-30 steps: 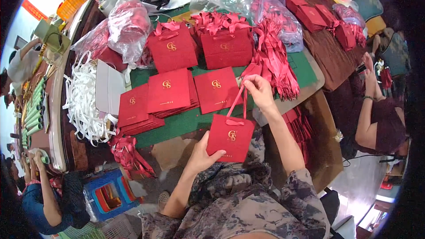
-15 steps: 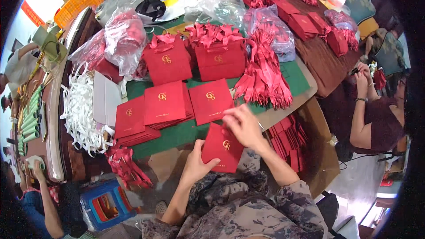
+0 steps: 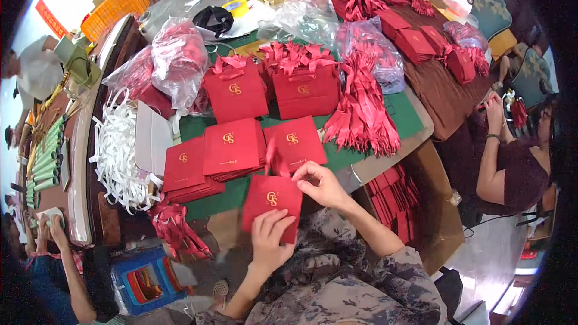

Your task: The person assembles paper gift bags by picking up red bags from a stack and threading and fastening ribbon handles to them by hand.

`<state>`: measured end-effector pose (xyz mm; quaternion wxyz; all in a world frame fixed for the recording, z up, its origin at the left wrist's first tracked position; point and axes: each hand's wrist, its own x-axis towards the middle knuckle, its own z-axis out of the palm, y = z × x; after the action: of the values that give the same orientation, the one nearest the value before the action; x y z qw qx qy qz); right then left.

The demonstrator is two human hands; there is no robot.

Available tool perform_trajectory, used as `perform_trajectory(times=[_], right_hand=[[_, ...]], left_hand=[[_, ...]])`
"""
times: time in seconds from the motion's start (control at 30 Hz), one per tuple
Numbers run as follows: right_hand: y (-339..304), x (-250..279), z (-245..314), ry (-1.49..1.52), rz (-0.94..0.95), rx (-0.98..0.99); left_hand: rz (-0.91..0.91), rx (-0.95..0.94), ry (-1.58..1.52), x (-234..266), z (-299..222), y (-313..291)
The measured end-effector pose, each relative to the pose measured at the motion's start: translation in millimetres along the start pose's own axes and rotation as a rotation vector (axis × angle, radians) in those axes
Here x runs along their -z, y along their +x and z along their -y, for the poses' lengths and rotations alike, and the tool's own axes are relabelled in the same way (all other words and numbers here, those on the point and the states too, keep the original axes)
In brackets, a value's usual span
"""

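A small flat red paper bag [image 3: 253, 201] with a gold emblem is held over the table's front edge. My left hand [image 3: 271, 241] grips its lower part, fingers across the front. At the bag's top right corner, my right hand [image 3: 325, 185] is closed in a pinch. A red ribbon [image 3: 276, 159] stands up from the bag's top edge. Just beyond lie flat red bags in a left stack [image 3: 183, 165], a middle stack [image 3: 229, 144] and a right pile [image 3: 301, 135], which the ribbon and my right hand partly cover.
Upright red bags with ribbon bows [image 3: 304, 93] stand farther back. A red ribbon bundle [image 3: 364, 108] lies right of them; white cords [image 3: 120, 162] heap at the left. An open carton [image 3: 436, 204] of red bags sits at my right. Other people [image 3: 518, 162] work around the tables.
The bag has moved left and turned more upright. My left hand has shifted onto its front face, and my right hand has drawn down to its top right corner. The ribbon now sticks up.
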<state>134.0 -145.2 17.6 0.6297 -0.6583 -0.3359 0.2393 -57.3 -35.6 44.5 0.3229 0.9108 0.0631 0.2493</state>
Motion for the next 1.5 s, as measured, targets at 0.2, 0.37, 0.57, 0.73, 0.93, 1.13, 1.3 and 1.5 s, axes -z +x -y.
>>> perform_trajectory(times=[0.2,0.37,0.57,0.73,0.93,1.13,1.3,1.5], right_hand=[[-7.1,51.2,-19.1,-0.579,-0.221,0.138],[8.1,101.2,-37.6,-0.923,-0.313,0.165],[14.4,98.5,-46.5,-1.050,-0.299,0.198],[9.5,98.5,-40.9,-1.107,-0.248,0.193],[-10.3,78.1,-29.9,-0.935,-0.295,0.408],[-39.9,48.9,-0.2,-0.741,-0.294,0.261],[-36.8,6.6,-5.9,-0.681,-0.305,0.181],[-33.2,-14.6,-29.0,-0.646,-0.324,-0.011]], left_hand=[[0.156,0.021,0.050,-43.5,14.6,-27.9],[0.138,0.049,0.014,-58.8,8.8,-21.0],[0.177,0.084,0.066,-72.0,0.4,-24.6],[0.183,0.114,0.056,-83.0,-5.1,-21.3],[0.159,0.148,0.031,-85.9,-8.4,-6.7],[-0.041,0.149,0.118,-61.2,35.9,30.5],[0.061,0.135,0.235,-56.8,49.4,55.9],[0.056,0.158,0.219,-61.1,52.4,59.0]])
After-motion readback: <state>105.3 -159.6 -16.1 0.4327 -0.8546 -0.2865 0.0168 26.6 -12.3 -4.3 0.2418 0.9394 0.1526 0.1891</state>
